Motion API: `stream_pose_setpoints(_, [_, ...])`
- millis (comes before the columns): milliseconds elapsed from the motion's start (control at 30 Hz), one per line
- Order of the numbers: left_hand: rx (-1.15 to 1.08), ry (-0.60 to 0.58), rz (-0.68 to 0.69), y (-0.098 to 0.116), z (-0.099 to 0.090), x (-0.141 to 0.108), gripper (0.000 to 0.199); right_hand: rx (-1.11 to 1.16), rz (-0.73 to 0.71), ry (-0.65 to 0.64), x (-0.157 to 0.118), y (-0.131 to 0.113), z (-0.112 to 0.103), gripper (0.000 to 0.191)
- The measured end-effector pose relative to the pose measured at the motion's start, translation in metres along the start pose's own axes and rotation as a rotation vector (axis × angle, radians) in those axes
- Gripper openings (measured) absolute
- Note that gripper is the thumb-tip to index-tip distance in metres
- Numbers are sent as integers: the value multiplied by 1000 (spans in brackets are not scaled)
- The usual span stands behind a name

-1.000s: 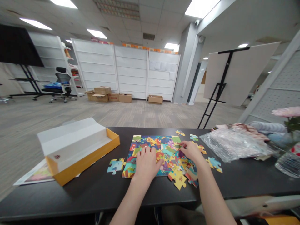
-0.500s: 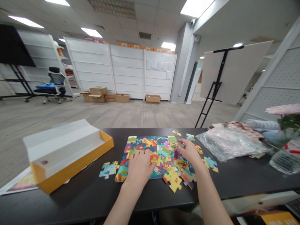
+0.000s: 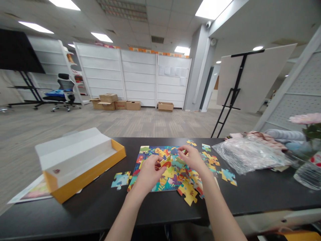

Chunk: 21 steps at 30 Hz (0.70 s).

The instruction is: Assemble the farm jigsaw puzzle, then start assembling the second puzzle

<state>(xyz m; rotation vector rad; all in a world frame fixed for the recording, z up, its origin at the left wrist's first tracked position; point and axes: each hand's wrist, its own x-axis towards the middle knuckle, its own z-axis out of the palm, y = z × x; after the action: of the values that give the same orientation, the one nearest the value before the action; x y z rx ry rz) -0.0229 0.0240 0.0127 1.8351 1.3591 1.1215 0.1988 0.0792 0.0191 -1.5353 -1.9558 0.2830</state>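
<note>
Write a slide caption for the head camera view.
Left hand and right hand work over a colourful jigsaw puzzle on a black table.

bare slender forearms [image 3: 223, 214], narrow left hand [image 3: 147, 175], narrow right hand [image 3: 193, 159]

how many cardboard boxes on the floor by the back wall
5 seen: a top box on an open box, a third box and a fourth box beside them, a lone box further right. Others may be hidden.

Under the left hand [image 3: 147, 174], the puzzle [image 3: 170, 184] is cardboard with a little glossy face. Right of the right hand [image 3: 193, 159], the bag [image 3: 248, 155] is thin, shiny plastic. The table [image 3: 160, 211] has a smooth, matt top.
</note>
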Motion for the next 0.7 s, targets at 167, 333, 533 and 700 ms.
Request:
stream_pose_setpoints(167, [-297,93,-75,-4,-33,-1,24,-187,-15,-119,25,-27,19,21])
stream_pose_setpoints(333, [-533,68,-211,-2,-53,-11,41,-307,-53,-189,33,-39,41,28])
stream_pose_setpoints(533, [-552,99,-241,-1,-60,-21,43,-373,-59,-299,33,-28,63,32])
stream_pose_setpoints(700, [-570,82,-235,-5,-64,-23,41,-333,-35,-276,34,-23,57,41])
